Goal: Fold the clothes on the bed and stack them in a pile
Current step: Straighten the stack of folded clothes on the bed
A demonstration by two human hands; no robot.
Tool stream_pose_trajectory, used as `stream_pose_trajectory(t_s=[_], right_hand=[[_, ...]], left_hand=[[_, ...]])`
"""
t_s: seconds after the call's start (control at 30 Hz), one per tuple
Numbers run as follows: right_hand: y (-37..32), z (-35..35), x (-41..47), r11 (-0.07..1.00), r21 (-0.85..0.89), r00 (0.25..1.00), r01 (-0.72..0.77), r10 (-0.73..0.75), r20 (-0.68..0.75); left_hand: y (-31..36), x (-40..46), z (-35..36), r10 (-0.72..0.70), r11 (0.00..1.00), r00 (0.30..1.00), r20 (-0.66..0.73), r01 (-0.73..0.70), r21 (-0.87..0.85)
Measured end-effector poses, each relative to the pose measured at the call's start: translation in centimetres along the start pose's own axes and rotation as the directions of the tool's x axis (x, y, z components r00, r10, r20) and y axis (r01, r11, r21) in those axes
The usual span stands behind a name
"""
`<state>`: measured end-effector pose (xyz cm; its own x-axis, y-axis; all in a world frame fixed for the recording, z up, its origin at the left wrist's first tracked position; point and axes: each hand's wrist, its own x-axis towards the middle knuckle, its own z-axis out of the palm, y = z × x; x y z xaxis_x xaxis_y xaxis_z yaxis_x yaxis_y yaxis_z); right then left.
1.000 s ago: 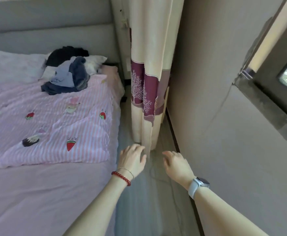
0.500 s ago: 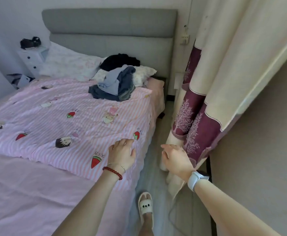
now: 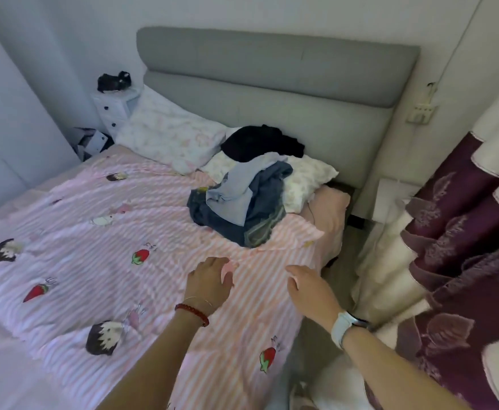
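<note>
— What sort of place is this?
— A home bedroom: a bed (image 3: 100, 261) with a striped cartoon quilt, a padded headboard (image 3: 272, 72), pillows (image 3: 165, 134), a small nightstand (image 3: 115, 109) and patterned curtains (image 3: 461, 232).

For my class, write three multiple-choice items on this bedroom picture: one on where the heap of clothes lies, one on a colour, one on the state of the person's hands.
1. Where does the heap of clothes lie?
A. On the floor by the curtain
B. On the bed near the headboard, partly on a pillow
C. On the white bedside drawers

2. What colour is the garment on top at the back of the heap?
A. Black
B. Red
C. Yellow

3. What are the two hands doing?
A. Both grip a shirt
B. One holds a hanger
C. Both are open and hold nothing

Answers:
1 B: the heap of clothes sits on the striped quilt close to the grey headboard, its back edge over a pillow.
2 A: the black garment tops the far end.
3 C: the left hand and right hand reach over the quilt with relaxed fingers, short of the clothes.
</note>
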<state>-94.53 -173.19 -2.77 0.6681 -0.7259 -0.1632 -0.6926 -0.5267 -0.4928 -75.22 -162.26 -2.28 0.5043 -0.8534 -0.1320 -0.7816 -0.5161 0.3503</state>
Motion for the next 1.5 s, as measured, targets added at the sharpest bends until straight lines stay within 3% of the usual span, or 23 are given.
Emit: stream_pose_trajectory(t_s=[0.27, 0.43, 0.57, 0.67, 0.73, 0.8, 0.9, 0.97, 1.0, 1.1, 1.23, 1.3, 1.4, 1.5], right_hand=[[4.8, -1.5, 23.0, 0.992, 0.085, 0.981, 0.088, -0.101, 0.164], [7.6, -1.3, 35.6, 0.981, 0.146, 0.972, 0.128, -0.153, 0.176], [9.0, 0.2, 43.3, 0.968, 0.145, 0.965, 0.203, -0.224, 0.14], [9.6, 1.7, 47.3, 0.955, 0.165, 0.96, 0.246, -0.264, 0.094], [9.9, 2.6, 49.2, 0.947, 0.15, 0.95, 0.283, -0.298, 0.089], [10.0, 3.1, 50.6, 0.94, 0.114, 0.938, 0.323, -0.334, 0.092], [9.5, 2.8, 52.4, 0.925, 0.023, 0.923, 0.38, -0.381, 0.061], [8.1, 2.4, 53.3, 0.892, -0.079, 0.893, 0.445, -0.436, 0.11], [7.1, 2.2, 53.8, 0.862, -0.142, 0.87, 0.487, -0.465, 0.166], [3.4, 1.9, 54.6, 0.764, -0.243, 0.799, 0.597, -0.539, 0.266], [-1.7, 0.8, 52.7, 0.744, -0.129, 0.747, 0.655, -0.614, 0.255], [-3.7, 0.6, 50.3, 0.711, -0.054, 0.698, 0.701, -0.669, 0.255], [-7.6, 0.5, 46.0, 0.66, 0.039, 0.625, 0.75, -0.727, 0.285], [-12.9, -1.2, 41.2, 0.667, 0.361, 0.575, 0.652, -0.745, 0.339]], left_hand=[[-1.0, 21.6, 3.3, -0.236, 0.967, 0.968, 0.091, 0.243, -0.075], [-2.9, 35.2, 6.3, -0.395, 0.907, 0.908, 0.138, 0.409, -0.098], [-5.0, 42.9, 9.5, -0.356, 0.931, 0.93, 0.085, 0.346, 0.117], [-6.5, 47.1, 11.3, -0.33, 0.899, 0.935, 0.134, 0.268, 0.346], [-7.0, 49.2, 12.2, -0.292, 0.894, 0.944, 0.151, 0.214, 0.393], [-6.9, 50.1, 12.2, -0.285, 0.931, 0.957, 0.06, 0.261, 0.255], [-6.3, 48.9, 10.3, -0.374, 0.916, 0.912, -0.165, 0.337, -0.216], [-5.5, 47.0, 7.5, -0.419, 0.806, 0.879, -0.229, 0.243, -0.539], [-5.0, 45.8, 5.9, -0.394, 0.779, 0.878, -0.273, 0.161, -0.606], [-4.4, 41.8, 1.1, -0.317, 0.789, 0.848, -0.424, -0.012, -0.615], [-6.5, 35.1, -4.4, -0.468, 0.767, 0.706, -0.533, 0.024, -0.642], [-8.0, 30.9, -6.4, -0.61, 0.666, 0.624, -0.488, 0.071, -0.742], [-9.7, 23.7, -8.6, -0.744, 0.466, 0.551, -0.378, 0.022, -0.884], [-10.2, 16.4, -11.4, -0.79, 0.38, 0.499, -0.358, -0.061, -0.923]])
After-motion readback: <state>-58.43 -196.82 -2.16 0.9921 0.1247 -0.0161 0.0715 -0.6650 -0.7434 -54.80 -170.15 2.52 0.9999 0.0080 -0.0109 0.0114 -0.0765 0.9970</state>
